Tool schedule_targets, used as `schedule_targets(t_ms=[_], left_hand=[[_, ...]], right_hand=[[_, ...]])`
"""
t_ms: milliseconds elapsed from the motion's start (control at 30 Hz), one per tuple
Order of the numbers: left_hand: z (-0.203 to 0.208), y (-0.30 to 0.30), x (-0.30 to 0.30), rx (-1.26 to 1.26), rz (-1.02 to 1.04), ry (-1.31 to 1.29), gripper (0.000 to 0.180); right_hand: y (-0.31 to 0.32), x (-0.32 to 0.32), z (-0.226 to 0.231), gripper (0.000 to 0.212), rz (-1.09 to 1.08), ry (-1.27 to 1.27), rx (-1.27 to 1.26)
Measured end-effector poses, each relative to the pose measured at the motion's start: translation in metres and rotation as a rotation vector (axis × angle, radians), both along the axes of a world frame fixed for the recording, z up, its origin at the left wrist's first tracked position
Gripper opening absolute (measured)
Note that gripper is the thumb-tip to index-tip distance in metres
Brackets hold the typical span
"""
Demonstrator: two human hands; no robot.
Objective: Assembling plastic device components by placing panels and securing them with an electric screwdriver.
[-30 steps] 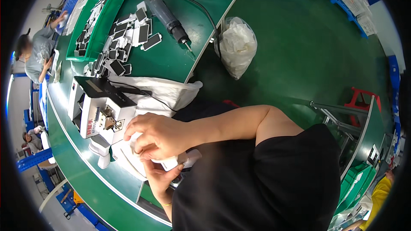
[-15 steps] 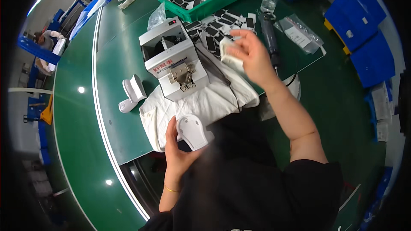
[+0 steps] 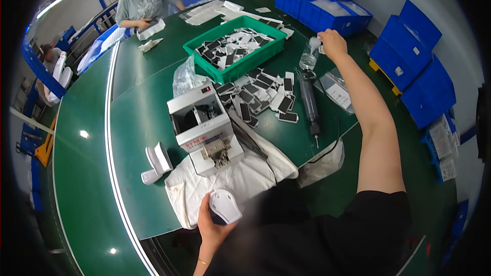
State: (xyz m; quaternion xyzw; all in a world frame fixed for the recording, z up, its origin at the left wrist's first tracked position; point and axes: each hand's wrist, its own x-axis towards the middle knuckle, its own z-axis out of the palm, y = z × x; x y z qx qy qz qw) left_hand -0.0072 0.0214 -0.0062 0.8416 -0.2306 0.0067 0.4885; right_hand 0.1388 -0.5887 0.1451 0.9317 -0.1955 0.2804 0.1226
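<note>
My left hand is closed around a white plastic housing, whose hollow, rounded face is turned up, near the table's front edge. My right hand reaches far forward with bent fingers, at the top of a clear bottle with a whitish cap. A bit of white cloth shows at its fingertips; the rest is hidden. Between my arms a grey-white screw feeder machine stands on a white cloth bundle. Another white plastic part lies left of the machine.
A dark electric screwdriver with a cable lies right of scattered black-and-white flat pieces. Behind is a green tray full of them. A plastic bag lies under my right arm. Blue bins stand beyond; a person works far left.
My right hand has moved forward and right with the white cloth, from above the flat pieces to the bottle. The view has tilted up; my left hand still holds the housing.
</note>
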Motion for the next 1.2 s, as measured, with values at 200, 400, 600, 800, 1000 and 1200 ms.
schedule_targets(t_ms=[200, 400, 600, 800, 1000, 1200], left_hand=[[-0.007, -0.001, 0.006, -0.014, -0.044, -0.025, 0.103], [0.008, -0.001, -0.001, 0.056, -0.032, -0.085, 0.102], [0.003, 0.006, -0.006, 0.069, -0.031, -0.063, 0.106], [0.017, -0.011, 0.014, -0.032, -0.045, -0.036, 0.097], [0.020, -0.001, 0.008, -0.078, -0.032, -0.002, 0.095], [0.015, -0.001, 0.005, -0.143, -0.087, 0.022, 0.091]], right_hand=[[-0.014, 0.011, -0.018, 0.020, 0.033, 0.050, 0.092], [-0.006, 0.010, -0.017, 0.019, 0.035, 0.063, 0.159], [-0.034, 0.031, -0.044, 0.017, 0.089, -0.006, 0.244], [-0.110, 0.010, -0.004, 0.032, 0.177, 0.067, 0.221], [0.212, -0.069, -0.014, 0.026, 0.751, 0.088, 0.581], [0.391, -0.164, -0.066, 0.033, 1.360, 0.338, 0.500]])
